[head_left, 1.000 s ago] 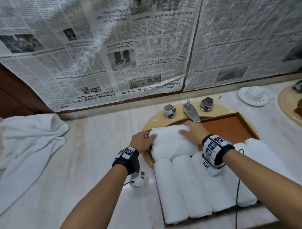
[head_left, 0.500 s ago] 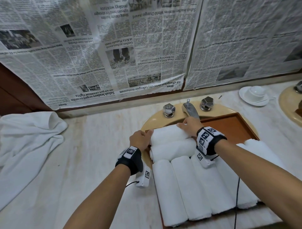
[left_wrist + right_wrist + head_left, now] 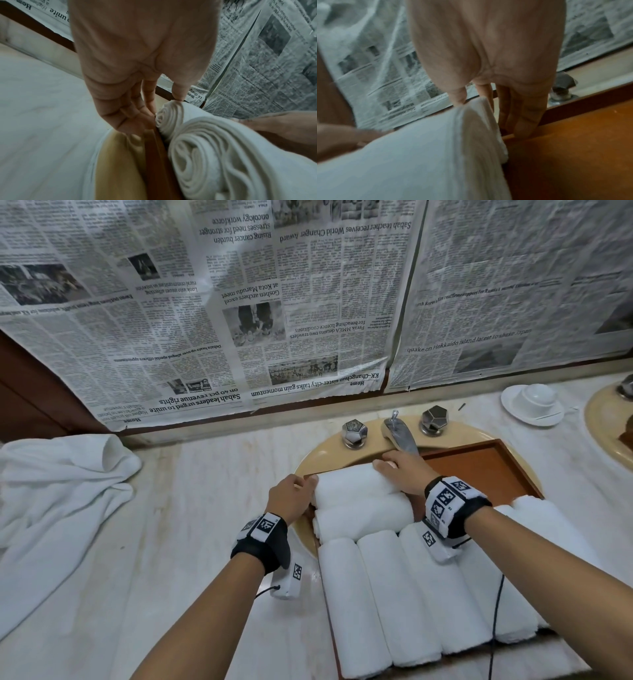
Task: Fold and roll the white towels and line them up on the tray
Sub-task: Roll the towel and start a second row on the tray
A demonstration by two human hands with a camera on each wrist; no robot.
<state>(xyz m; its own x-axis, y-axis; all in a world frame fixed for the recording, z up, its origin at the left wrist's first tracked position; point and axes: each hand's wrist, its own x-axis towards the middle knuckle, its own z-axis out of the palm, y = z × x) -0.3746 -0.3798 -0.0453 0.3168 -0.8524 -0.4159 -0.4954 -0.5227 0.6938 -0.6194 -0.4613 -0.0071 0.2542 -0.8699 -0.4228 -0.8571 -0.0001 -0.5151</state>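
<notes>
The far rolled towel (image 3: 352, 481) is lying crosswise in the wooden tray (image 3: 486, 470), long axis running left to right, just in front of the faucet (image 3: 399, 433). The left hand (image 3: 291, 496) is cupping its left end, thumb on top and fingers reaching down beside it. The right hand (image 3: 402, 474) is curling over its right end, fingertips reaching to the tray floor. The left wrist view is showing the spiral end (image 3: 167, 117) of this roll and of a second crosswise roll (image 3: 214, 155) beside it, away from the faucet; the head view is hiding both spirals.
</notes>
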